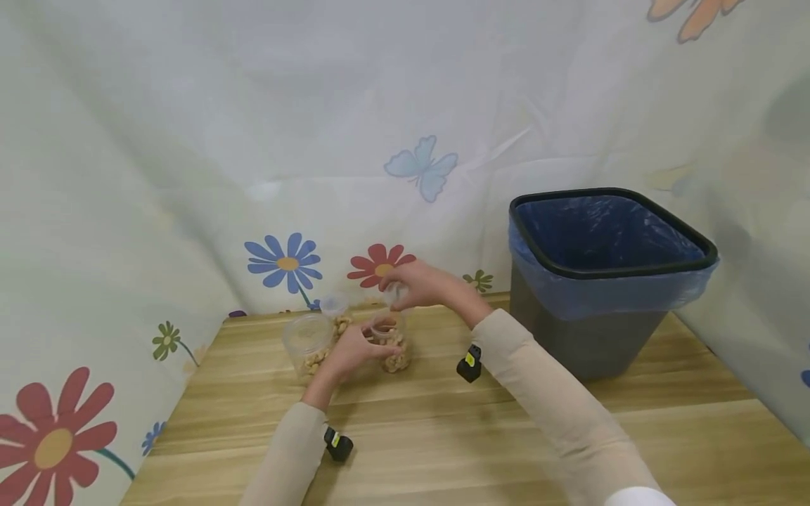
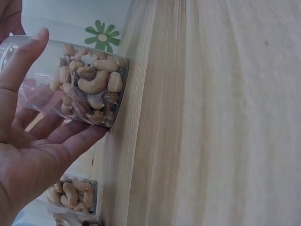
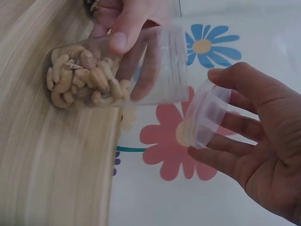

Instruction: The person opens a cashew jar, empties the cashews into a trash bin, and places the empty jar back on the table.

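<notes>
Just below the centre of the head view, the left hand (image 1: 354, 351) curls its grip round a clear jar of cashews (image 1: 396, 357) upright on the desk (image 1: 430, 436), while the right hand (image 1: 425, 284) pinches a translucent lid (image 3: 207, 115) near the jar's open mouth.

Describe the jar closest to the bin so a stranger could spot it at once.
Start at the big bin, then go left along the table. The first clear jar you reach, with pale nuts inside, is it. Unlike the other jars, it's gripped by the left hand.
</notes>
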Available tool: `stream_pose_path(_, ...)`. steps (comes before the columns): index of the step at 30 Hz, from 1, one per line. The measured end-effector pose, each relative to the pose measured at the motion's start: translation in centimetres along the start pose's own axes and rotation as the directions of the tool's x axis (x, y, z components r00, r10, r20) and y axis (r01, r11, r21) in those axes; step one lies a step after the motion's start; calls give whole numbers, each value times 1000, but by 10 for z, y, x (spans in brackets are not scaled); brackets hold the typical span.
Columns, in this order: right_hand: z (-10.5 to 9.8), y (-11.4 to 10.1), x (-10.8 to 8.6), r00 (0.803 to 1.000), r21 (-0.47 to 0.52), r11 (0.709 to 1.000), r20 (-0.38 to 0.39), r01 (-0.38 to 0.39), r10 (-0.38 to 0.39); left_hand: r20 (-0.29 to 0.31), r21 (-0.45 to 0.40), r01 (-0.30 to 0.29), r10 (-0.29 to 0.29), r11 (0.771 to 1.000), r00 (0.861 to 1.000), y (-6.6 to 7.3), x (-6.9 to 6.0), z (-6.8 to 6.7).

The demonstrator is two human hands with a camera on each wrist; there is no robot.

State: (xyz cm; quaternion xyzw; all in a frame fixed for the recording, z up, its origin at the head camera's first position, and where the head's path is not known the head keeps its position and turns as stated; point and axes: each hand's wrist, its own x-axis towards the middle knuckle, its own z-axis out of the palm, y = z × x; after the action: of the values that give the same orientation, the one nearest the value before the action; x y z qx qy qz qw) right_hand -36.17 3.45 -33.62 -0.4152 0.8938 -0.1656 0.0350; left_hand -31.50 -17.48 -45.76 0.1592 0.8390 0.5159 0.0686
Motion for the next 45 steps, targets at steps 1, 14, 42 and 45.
stream_pose_path(1,1,2,0,1000,12,1000,-9,-4,4,0,1,2,-2,1000,1000,1,0,0)
stream_pose_path(14,15,29,-11,980,192,972,-117,-138,162,-6,-4,20,-20,1000,1000,0,1,1)
stream_pose_path(42,75,66,-10,929,283,905,-97,-318,356,-18,-14,46,-46,999,999,-3,3,1)
stream_pose_path(45,77,69,-12,930,277,905,-83,-323,357,-20,-13,48,-49,999,999,-1,2,1)
